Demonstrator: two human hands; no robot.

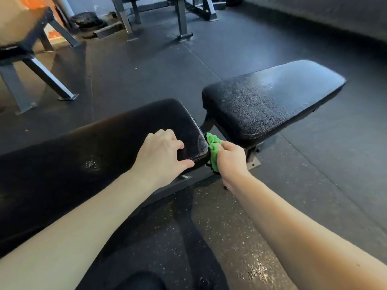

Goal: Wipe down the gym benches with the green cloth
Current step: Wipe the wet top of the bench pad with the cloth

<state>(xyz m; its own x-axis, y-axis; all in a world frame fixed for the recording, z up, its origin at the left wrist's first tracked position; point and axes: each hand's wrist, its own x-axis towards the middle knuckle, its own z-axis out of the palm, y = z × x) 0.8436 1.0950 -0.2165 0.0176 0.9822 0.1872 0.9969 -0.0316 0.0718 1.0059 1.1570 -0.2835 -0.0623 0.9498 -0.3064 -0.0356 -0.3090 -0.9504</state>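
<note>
A dark speckled rubber floor fills most of the view, with a wet shine on it close to the person. On it stands a bench made of two black cushions. The long cushion runs in from the left, and the shorter seat cushion lies to its right, with a narrow gap between them. The seat cushion's top looks damp and glossy. Farther back on the left is another bench on a grey metal frame, and more grey frames stand at the far end of the room. Both bare forearms reach in from the bottom edge. The left hand rests on the right end of the long cushion, fingers bent with their tips on the top and the thumb against the near edge, holding nothing. The right hand is closed around the bunched green cloth and holds it against the end face of the long cushion, in the gap between the two cushions. A small pale scuff shows on the long cushion's top, left of the left wrist.
</note>
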